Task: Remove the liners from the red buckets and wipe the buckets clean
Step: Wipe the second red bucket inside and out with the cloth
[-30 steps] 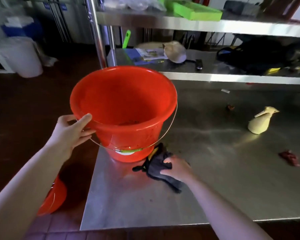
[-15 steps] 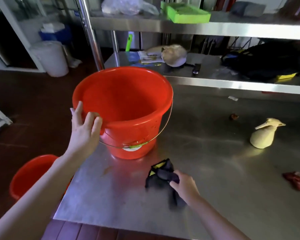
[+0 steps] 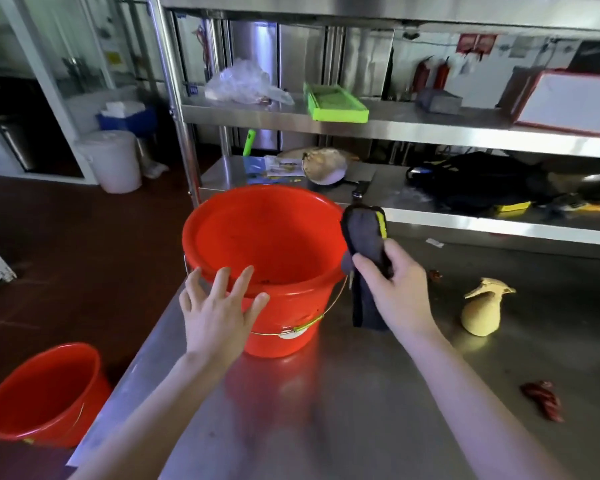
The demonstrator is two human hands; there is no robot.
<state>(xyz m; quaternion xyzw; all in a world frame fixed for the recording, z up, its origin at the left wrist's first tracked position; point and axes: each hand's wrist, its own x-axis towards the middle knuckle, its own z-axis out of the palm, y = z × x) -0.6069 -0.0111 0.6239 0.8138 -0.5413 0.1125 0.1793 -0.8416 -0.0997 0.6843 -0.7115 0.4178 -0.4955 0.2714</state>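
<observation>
A red bucket (image 3: 274,244) with a wire handle stands upright on the steel table (image 3: 361,410), near its left edge. No liner shows inside it; a few dark specks lie at the bottom. My left hand (image 3: 219,313) is spread open against the bucket's near rim and wall. My right hand (image 3: 394,292) holds a dark grey cloth with a yellow edge (image 3: 364,237) up in the air just right of the bucket's rim. A second red bucket (image 3: 45,393) sits on the floor at the lower left.
A yellowish ginger-like lump (image 3: 484,310) and a red scrap (image 3: 542,403) lie on the table to the right. Behind stands a steel shelf rack (image 3: 430,133) with a green tray, a plastic bag and a black bag. A white pail (image 3: 113,161) stands on the floor.
My right hand lifted the cloth off the table up to the bucket's right rim. My left hand let go of the rim and now lies flat against the bucket.
</observation>
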